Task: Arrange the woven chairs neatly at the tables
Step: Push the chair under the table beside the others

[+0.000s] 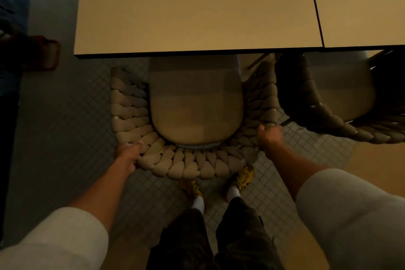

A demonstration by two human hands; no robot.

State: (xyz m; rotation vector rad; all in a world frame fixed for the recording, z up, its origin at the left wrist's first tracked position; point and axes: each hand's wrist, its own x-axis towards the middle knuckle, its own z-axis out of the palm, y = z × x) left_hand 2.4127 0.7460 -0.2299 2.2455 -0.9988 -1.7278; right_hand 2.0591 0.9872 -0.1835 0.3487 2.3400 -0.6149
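At frame centre a woven chair holds a seat cushion, its front tucked under the table. The left hand and right hand each grip its curved backrest. A second chair stands at right.

A woven chair stands on the floor, its seat front tucked under the tabletop. The left hand is on the back's left corner, the right hand on its right. A second chair sits just right, under the adjoining tabletop. The person's feet stand directly behind the first chair.
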